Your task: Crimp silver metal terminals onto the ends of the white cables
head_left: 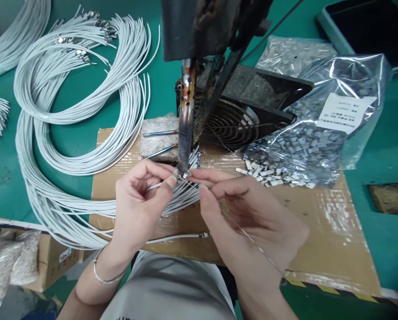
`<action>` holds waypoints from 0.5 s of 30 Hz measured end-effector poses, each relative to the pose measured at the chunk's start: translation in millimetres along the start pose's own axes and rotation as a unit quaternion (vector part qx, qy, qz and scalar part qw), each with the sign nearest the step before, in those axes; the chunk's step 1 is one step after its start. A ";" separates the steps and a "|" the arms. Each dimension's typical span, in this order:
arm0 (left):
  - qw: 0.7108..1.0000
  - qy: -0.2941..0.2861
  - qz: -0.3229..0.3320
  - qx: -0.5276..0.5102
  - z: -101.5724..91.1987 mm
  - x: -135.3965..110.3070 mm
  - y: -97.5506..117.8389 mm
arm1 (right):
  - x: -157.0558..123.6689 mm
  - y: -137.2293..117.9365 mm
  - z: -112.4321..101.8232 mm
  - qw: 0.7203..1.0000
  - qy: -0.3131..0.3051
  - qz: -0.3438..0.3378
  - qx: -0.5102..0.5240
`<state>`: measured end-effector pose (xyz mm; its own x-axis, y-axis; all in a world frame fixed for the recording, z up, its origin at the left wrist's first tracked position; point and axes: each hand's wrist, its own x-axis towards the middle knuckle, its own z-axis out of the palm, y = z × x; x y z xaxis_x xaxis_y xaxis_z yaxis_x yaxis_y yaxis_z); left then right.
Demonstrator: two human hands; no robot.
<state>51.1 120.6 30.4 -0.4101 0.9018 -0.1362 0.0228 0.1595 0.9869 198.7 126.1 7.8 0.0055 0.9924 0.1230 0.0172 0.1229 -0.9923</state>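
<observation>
Below a mounted soldering iron [185, 129], my left hand [141, 204] pinches a white cable [154, 186] near its end. Thin solder wire [247, 235] runs between the thumb and fingers of my right hand [248, 218] and trails down past the wrist. My right fingertips also reach a small shiny metal piece [186, 174] at the iron's tip; whether they grip it is unclear. The iron's tip hides part of the joint between cable and metal. Under both hands lies a bundle of white cables [185, 195].
Looped bundles of white cables [82, 113] cover the left side. Behind the iron stands a black fan [232, 122]. A clear bag [359, 84] spills small metal pieces [272, 175] onto the cardboard [332, 231]. A loose cable end [185, 237] lies near the front edge.
</observation>
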 end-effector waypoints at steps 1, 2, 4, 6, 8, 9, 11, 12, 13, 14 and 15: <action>1.000 0.001 0.001 0.002 0.2 0.0 0.2 | 0.1 0.0 0.0 1.000 0.001 -0.003 0.000; 1.000 0.000 0.001 0.003 0.3 0.0 0.4 | 0.3 -0.1 0.0 1.000 0.003 -0.006 0.000; 1.000 -0.002 0.002 0.003 0.3 -0.2 0.9 | 0.7 -0.7 0.0 1.000 0.005 -0.010 -0.003; 1.000 -0.005 0.003 -0.002 0.1 -0.5 1.5 | 0.8 -1.4 -0.3 1.000 0.005 -0.009 -0.007; 1.000 -0.007 0.000 -0.006 0.0 -0.8 2.2 | 0.7 -2.0 -0.6 1.000 0.004 -0.007 -0.012; 1.000 -0.007 -0.002 -0.005 0.1 -0.8 2.6 | 0.6 -2.2 -0.7 1.000 0.004 -0.008 -0.014; 1.000 -0.005 -0.002 -0.001 0.4 -0.7 3.3 | 0.3 -2.6 -0.7 1.000 0.006 -0.010 -0.017; 1.000 -0.003 0.000 0.003 0.6 -0.6 3.7 | 0.1 -2.9 -0.6 1.000 0.006 -0.011 -0.016; 1.000 0.000 0.002 0.005 0.7 -0.6 3.9 | 0.0 -3.1 -0.5 1.000 0.006 -0.010 -0.014; 1.000 0.001 0.004 0.007 0.9 -0.5 4.1 | -0.1 -3.3 -0.3 1.000 0.006 -0.009 -0.013; 1.000 0.003 0.005 0.009 1.0 -0.5 4.2 | -0.1 -3.5 -0.1 1.000 0.005 -0.007 -0.011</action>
<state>52.3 121.2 34.6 -0.4151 0.9009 -0.1266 0.0425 0.1582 0.9865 198.7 125.6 11.2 0.0159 0.9903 0.1381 0.0401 0.1374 -0.9897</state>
